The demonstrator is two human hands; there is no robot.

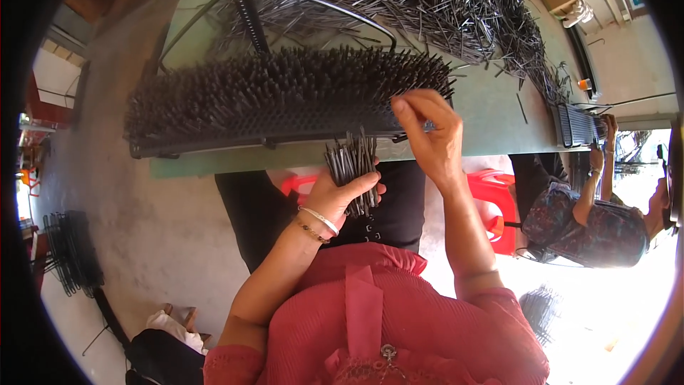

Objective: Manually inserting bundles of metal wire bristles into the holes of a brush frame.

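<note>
My left hand (340, 194) is wrapped round a bundle of thin dark metal-looking rods (350, 160), held upright below the front edge of a long black rack (235, 141). The rack has a perforated face and is packed with short dark rods (285, 85) standing on end. By its right end, my right hand (436, 132) is closed in a pinch, thumb and forefinger together close to the rods. Whatever may be between those fingertips is too small to make out.
Loose dark rods (456, 7) lie heaped on the pale green table (491, 125) behind the rack. A black metal frame (246, 7) rises at its back. Off to the right, another person (591, 221) handles a similar rack (574, 125). A red plastic stool (491, 207) stands below the table.
</note>
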